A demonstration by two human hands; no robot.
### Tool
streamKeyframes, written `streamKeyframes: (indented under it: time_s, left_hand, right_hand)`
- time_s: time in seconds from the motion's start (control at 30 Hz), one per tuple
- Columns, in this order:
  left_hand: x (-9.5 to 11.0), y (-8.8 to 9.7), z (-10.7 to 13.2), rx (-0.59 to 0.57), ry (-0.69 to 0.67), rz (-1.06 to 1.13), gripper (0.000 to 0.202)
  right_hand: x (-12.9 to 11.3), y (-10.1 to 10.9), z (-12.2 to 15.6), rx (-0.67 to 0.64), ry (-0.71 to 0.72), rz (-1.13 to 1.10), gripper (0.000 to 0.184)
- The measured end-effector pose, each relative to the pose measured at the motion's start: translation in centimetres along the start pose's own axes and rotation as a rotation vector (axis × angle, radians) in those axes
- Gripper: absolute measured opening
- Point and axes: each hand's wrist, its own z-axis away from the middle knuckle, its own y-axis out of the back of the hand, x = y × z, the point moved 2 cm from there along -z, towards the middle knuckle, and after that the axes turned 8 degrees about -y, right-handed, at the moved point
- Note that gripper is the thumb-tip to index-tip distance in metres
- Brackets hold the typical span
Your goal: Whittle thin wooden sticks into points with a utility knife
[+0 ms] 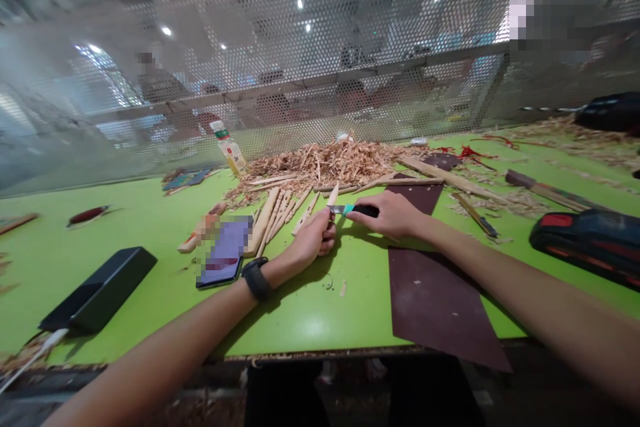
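Observation:
My left hand (314,235), with a black band on its wrist, is closed around a small pointed piece of wood (333,195), whose pale tip sticks up past the fingers. From the right, my right hand (393,215) grips the black and teal handle of a carving knife (364,211). Its short blade reaches to the wood beside my left thumb; whether it is cutting in, I cannot tell. Several slim carved wooden sticks (280,217) lie on the green table (300,320) left of my hands. Beyond them rises a heap of wood shavings (330,163).
A propped phone (225,253) and a dark box-shaped device (97,290) with a white cable are at left. A bottle (229,149) stands behind. Brown sandpaper (435,300) overhangs the front edge. A power tool battery (590,240) lies right. Perforated mesh (300,80) closes off the back.

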Motion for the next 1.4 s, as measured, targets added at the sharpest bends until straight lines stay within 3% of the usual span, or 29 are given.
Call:
streamKeyframes:
  time_s: [0.53, 0.67, 0.73, 0.83, 0.93, 1.07, 1.2, 1.4]
  left_hand:
    - [0.7, -0.1, -0.1, 0.05, 0.088, 0.043, 0.028]
    - [0.6, -0.3, 0.4, -0.021, 0.087, 0.048, 0.025]
    - [0.5, -0.4, 0.7, -0.077, 0.086, 0.054, 0.025]
    - [0.6, -0.4, 0.7, -0.058, 0.095, 0.086, 0.025]
    - [0.7, -0.4, 0.6, 0.016, 0.109, 0.15, 0.023]
    - [0.9, -0.6, 0.7, 0.024, 0.064, 0.135, 0.022]
    - [1.1, -0.6, 0.9, 0.023, 0.029, 0.118, 0.027]
    - [1.1, -0.2, 1.0, 0.017, 0.168, 0.117, 0.028]
  right_hand:
    - [0.5, -0.1, -0.5, 0.112, 0.005, 0.085, 0.051]
    - [2.6, 1.5, -0.9, 0.14, -0.096, 0.089, 0.059]
    - [3.9, 2.8, -1.0, 0.226, -0.197, 0.075, 0.065]
    - [4.3, 3.9, -0.9, 0.311, -0.224, 0.005, 0.069]
    - [2.6, 3.1, -0.7, 0.22, -0.135, -0.015, 0.064]
    - [0.2, 1.4, -0.2, 0.096, -0.008, -0.006, 0.057]
    - [-0.4, 0.5, 0.0, -0.024, 0.016, -0.013, 0.054]
    - [-0.6, 0.1, 0.1, -0.068, 0.047, -0.044, 0.05]
